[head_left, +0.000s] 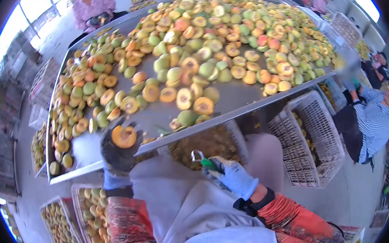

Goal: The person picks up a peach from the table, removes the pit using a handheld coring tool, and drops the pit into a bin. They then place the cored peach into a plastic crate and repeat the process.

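Observation:
My left hand [115,155], in a dark, wet-looking glove, is closed around a halved peach [124,137] at the table's near edge. The orange cut face, with its darker middle, is turned up toward me. My right hand [239,177], in a light blue and dark glove, grips a pitting tool [208,163] with a green handle and a metal loop at its tip. It is above my lap, apart from the peach half. Many more halved peaches [185,99] lie heaped on the metal table [165,140], some cut side up.
Below the table's near edge, a container [236,138] holds brownish bits. A white plastic crate [313,144] stands to the right. Peach-filled crates [74,203] sit at lower left. One person [94,6] is at far left; another in stripes [377,115] sits right.

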Demonstrator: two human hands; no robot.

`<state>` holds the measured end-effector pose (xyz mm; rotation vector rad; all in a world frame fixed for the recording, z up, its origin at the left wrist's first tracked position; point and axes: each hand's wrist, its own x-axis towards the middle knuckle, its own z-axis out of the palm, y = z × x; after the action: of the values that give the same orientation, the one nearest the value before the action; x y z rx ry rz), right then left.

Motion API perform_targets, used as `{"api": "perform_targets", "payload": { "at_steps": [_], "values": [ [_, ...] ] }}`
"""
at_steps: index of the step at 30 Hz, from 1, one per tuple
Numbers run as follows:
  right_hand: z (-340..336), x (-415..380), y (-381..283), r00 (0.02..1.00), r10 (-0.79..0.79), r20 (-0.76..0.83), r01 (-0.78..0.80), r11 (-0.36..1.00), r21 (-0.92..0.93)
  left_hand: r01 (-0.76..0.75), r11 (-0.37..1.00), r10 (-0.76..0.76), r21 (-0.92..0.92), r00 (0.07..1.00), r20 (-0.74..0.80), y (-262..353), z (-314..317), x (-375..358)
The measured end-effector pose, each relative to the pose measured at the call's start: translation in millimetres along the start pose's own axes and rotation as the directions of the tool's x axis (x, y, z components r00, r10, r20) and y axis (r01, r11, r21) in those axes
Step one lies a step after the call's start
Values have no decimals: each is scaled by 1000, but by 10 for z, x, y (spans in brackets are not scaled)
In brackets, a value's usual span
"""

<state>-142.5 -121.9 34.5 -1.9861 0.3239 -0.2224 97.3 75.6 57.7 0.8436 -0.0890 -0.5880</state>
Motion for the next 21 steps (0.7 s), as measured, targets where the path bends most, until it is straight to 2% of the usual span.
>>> {"api": "perform_targets", "payload": {
  "at_steps": [1,2,4,5,6,7,8,9,10,14,15,16,17,19,20,21],
  "values": [
    [78,34,-67,1000,-14,-20,13,998,-62,177,966,-156,-186,980,124,19,68,-109],
    [92,70,-261,998,-67,10,68,996,-63,213,959,-189,-185,972,136,-38,110,-220],
    [172,128,-580,985,-164,56,173,958,-227,185,979,-169,-85,970,175,-160,115,-407],
    [229,159,-671,982,-171,74,183,958,-219,130,989,-121,-75,986,115,-239,125,-459],
    [299,180,-755,964,-255,79,267,911,-316,80,995,-76,-63,995,58,-316,141,-532],
    [361,181,-819,937,-337,90,343,847,-407,-5,998,10,-55,996,86,-315,238,-671],
    [405,180,-867,935,-341,101,352,846,-400,27,983,-32,-181,999,-23,-349,200,-688],
    [442,178,-907,916,-387,102,392,817,-422,-96,985,94,143,995,22,-334,240,-769],
    [472,171,-932,896,-431,102,429,786,-444,-218,869,193,444,976,103,-296,292,-854],
    [513,94,-989,876,-458,151,469,740,-481,-160,939,133,305,985,106,-190,298,-1041],
    [513,80,-1006,875,-458,157,473,741,-477,-254,816,231,519,967,110,-216,246,-1029],
    [510,70,-1021,876,-449,175,473,730,-494,-321,636,320,701,937,139,-229,212,-1025],
    [506,64,-1022,878,-439,191,471,720,-511,-318,636,319,703,938,135,-231,187,-1052],
    [489,88,-986,854,-482,193,503,676,-538,-251,821,234,513,967,99,-44,414,-1157],
    [476,103,-970,828,-525,197,533,629,-567,-252,820,234,514,967,99,21,468,-1182],
    [454,109,-976,828,-525,198,534,629,-565,-127,877,129,464,991,26,84,503,-1206]
  ]
}}
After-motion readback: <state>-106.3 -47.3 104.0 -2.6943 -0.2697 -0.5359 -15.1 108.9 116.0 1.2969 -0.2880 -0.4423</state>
